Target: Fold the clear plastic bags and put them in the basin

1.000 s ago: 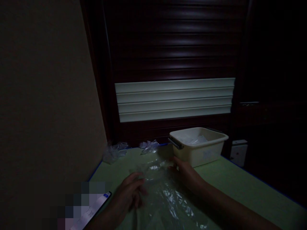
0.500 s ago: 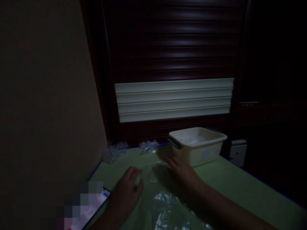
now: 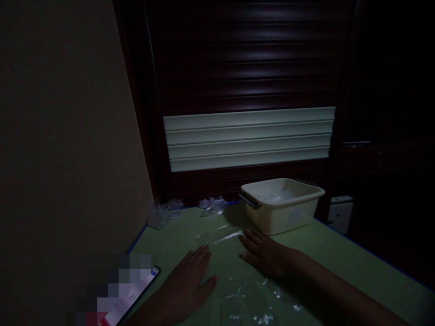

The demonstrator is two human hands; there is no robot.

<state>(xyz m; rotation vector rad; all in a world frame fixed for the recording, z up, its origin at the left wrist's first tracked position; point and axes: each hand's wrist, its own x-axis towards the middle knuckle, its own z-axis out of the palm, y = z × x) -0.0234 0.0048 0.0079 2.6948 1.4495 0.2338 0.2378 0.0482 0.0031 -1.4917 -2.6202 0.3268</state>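
Note:
A clear plastic bag (image 3: 234,280) lies spread on the green tabletop (image 3: 343,267), its far edge catching the light. My left hand (image 3: 188,283) rests flat along the bag's left side, fingers stretched forward and thumb apart. On the right side of the bag lies my right hand (image 3: 267,253), palm down with its fingers extended. Neither hand grips anything. The bag's near end runs out of view at the bottom, and its outline is hard to follow in the dim light.
A cream plastic bin (image 3: 283,215) with dark handles, holding clear plastic, stands at the back right. Crumpled clear bags (image 3: 163,215) and another crumpled bag (image 3: 212,206) lie along the back edge. A phone (image 3: 131,296), partly blurred out, is at the left edge.
Both hands have come down from raised, curled poses to lie flat. The bag between them looks flatter, its far end more spread out.

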